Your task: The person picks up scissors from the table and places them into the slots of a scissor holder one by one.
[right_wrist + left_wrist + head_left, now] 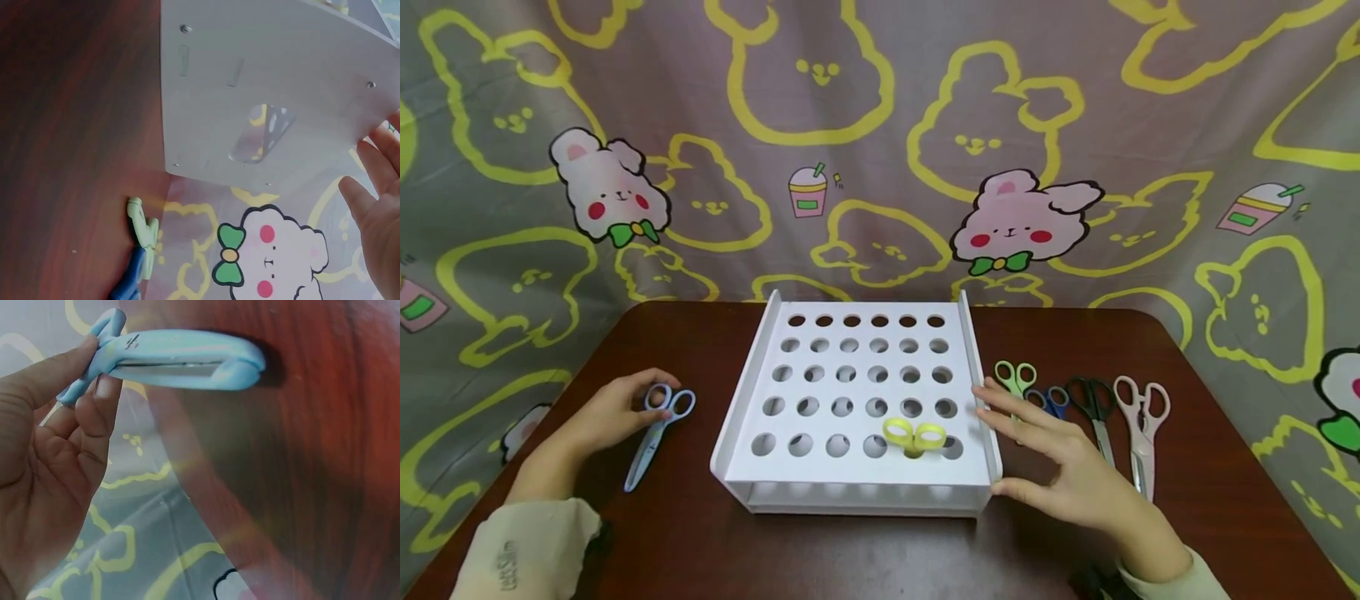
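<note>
My left hand (pixel 604 417) pinches light blue scissors (pixel 657 429) by the handle loops, at the left of the white rack. In the left wrist view the scissors (pixel 187 340) are closed, with a blue cover along the blades and thumb and fingers at the loops. The white rack (pixel 857 427) has rows of round holes and raised side panels. Yellow scissors (pixel 914 437) stand in its front row, right of centre, handles up and blades mostly hidden. My right hand (pixel 1067 467) has its fingers extended, fingertips at the rack's right side panel (pixel 300 81).
Right of the rack lie green scissors (pixel 1016 379), blue scissors (pixel 1057 403), black scissors (pixel 1092 398) and pale pink scissors (pixel 1142 433), partly behind my right hand. A patterned curtain (pixel 880 183) hangs behind the dark red-brown table (pixel 850 558).
</note>
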`<state>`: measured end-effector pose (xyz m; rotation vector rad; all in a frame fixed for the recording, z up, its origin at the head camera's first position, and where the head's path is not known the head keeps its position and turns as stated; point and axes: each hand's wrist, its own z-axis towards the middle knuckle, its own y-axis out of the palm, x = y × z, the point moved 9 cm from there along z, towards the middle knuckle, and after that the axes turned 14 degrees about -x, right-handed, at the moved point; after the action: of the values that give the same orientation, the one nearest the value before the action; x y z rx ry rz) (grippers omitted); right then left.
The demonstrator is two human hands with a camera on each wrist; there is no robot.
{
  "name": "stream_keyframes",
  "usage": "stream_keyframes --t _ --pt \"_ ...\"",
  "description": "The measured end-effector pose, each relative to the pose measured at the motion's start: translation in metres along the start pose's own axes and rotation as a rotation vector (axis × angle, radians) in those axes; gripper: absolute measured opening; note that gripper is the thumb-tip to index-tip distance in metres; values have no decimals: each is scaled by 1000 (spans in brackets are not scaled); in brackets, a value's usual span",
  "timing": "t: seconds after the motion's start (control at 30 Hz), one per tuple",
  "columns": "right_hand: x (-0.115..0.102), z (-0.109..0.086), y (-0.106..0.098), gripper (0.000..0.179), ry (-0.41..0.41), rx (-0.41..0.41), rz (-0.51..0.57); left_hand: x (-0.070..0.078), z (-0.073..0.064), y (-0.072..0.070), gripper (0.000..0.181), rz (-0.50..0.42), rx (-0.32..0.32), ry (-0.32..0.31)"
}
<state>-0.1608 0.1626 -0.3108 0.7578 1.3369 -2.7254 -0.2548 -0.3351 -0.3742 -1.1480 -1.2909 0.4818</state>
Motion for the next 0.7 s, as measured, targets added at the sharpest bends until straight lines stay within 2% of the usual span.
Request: stream_keyframes --t 0.2,0.4,0.57,0.7 --pt "0 2 -2 67 -10 -20 13 14 5 -1 36 -15 -26 -16" --pt "2 3 -3 70 17 -29 17 40 4 -10 36 -17 -27 7" --pt "5 1 0 76 50 -55 33 57 -3 -19 36 12 -7 -6" --pt "5 2 0 78 62 -68 32 70 -11 -27 37 53 39 3"
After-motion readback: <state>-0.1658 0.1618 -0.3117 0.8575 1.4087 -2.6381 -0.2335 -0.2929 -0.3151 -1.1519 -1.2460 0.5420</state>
